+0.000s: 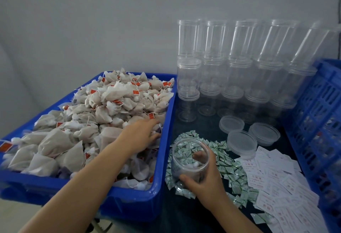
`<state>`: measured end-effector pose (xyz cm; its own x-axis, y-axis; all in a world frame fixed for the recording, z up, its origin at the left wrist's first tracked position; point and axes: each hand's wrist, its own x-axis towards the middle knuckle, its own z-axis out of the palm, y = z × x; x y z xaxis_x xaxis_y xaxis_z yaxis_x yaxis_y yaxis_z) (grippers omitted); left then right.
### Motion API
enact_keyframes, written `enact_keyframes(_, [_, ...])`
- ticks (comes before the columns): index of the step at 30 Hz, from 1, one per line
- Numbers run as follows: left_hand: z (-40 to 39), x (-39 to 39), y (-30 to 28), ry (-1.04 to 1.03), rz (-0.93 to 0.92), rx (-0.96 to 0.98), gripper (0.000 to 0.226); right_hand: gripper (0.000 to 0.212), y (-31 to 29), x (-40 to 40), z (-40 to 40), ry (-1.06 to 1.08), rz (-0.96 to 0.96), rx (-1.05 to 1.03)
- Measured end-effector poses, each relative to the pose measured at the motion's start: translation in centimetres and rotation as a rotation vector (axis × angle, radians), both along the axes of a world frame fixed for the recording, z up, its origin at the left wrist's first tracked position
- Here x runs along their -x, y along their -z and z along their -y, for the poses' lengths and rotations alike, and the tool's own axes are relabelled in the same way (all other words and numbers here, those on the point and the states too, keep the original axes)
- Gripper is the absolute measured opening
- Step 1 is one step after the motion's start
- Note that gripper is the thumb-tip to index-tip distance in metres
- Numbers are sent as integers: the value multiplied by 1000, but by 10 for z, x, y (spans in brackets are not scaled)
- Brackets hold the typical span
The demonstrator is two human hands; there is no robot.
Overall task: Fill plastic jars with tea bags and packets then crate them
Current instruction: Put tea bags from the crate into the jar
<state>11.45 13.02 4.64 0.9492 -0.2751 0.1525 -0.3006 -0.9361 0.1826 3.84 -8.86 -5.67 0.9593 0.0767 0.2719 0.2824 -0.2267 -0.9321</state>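
Left hand (142, 136) flat, relaxed on tea bags (110, 103) near bin rim (168, 131); right hand (204, 179) grasping jar (188, 160)

A blue bin (162, 140) heaped with tea bags (110, 107) is taking up the left side. Stacked empty jars (230, 70) are walling off the back, and a blue crate (321, 122) is closing the right. Between them, packets (232, 170), paper slips (276, 181) and three lids (241, 140) are covering most of the dark tabletop (184, 218), which is showing bare only along its near edge.

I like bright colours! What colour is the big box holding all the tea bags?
The box is bright blue, seen in the head view.
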Motion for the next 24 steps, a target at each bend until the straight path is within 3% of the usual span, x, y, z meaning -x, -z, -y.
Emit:
enact_keyframes(3, [-3,-2,9,13,-65,-194,49,92,0,0,0,3,1,0])
enact_keyframes(6, [-1,-3,9,-4,-67,-248,46,92,1,0,-1,1,5,-3])
enact_keyframes(18, [2,0,1,-92,-42,-12,14,94,4,0,0,0,3,-11])
enact_keyframes(24, [-6,0,-4,-119,72,169,26,94,5,-1,0,4,18,-18])
